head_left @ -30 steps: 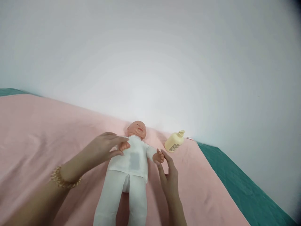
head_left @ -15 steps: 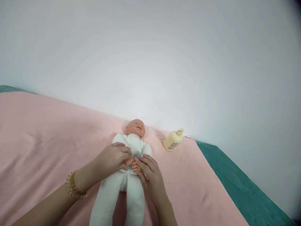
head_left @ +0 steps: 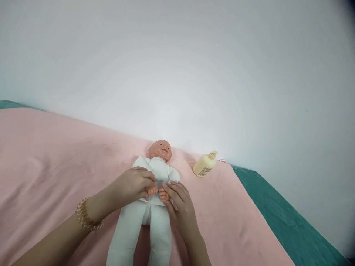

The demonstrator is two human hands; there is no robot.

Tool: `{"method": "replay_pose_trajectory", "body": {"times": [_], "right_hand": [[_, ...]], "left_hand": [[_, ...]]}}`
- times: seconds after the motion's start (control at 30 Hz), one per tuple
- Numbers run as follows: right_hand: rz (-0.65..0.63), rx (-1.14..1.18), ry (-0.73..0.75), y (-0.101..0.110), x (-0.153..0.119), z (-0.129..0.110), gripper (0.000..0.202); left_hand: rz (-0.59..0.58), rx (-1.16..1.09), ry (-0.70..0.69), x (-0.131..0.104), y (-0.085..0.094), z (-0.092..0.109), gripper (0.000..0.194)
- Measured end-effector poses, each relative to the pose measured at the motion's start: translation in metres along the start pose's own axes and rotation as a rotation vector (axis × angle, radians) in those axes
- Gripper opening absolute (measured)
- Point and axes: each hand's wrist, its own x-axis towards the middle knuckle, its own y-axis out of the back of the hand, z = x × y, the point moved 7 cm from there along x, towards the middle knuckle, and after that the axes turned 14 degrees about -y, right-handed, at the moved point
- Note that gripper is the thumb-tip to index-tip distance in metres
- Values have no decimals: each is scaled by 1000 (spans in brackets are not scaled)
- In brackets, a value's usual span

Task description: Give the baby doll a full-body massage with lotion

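Note:
A baby doll [head_left: 158, 218] in a white top and white trousers lies on its back, head toward the wall. My left hand [head_left: 135, 183] is closed round the doll's arm on the left, whose small fist [head_left: 152, 190] shows past my fingertips. On the right, my right hand [head_left: 181, 202] grips the doll's other arm near its fist [head_left: 164, 195]. Both doll fists rest over its belly with a small gap between them. A beaded bracelet [head_left: 86, 214] circles my left wrist.
A pale yellow pump bottle [head_left: 204, 165] stands right of the doll's head. Pink cloth [head_left: 230, 210] lies under everything, with green cloth [head_left: 285, 210] beyond its right edge. A white wall [head_left: 177, 74] rises behind.
The doll's two fists, close together before, are now slightly apart. My right hand has shifted a little to the right with the doll's arm; my left hand has barely moved.

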Motion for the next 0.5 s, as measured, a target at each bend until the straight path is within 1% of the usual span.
{"method": "replay_pose_trajectory", "body": {"times": [0.1, 0.17, 0.23, 0.33, 0.4, 0.43, 0.5], "right_hand": [[76, -10, -27, 10, 1, 12, 42], [134, 0, -90, 19, 1, 23, 38], [161, 31, -236, 26, 1, 39, 34], [188, 101, -553, 34, -4, 66, 40], [216, 126, -744, 40, -9, 81, 50], [224, 126, -817, 44, -11, 88, 55], [209, 107, -922, 50, -14, 102, 61]], "left_hand": [[50, -31, 24, -6, 11, -8, 17], [129, -48, 79, -14, 23, -18, 22], [232, -67, 178, -26, 38, -31, 31], [352, -97, 336, -46, 60, -47, 40], [377, -85, 423, -57, 72, -55, 40], [370, -62, 459, -62, 76, -57, 40], [317, 18, 536, -72, 84, -63, 37]]}}
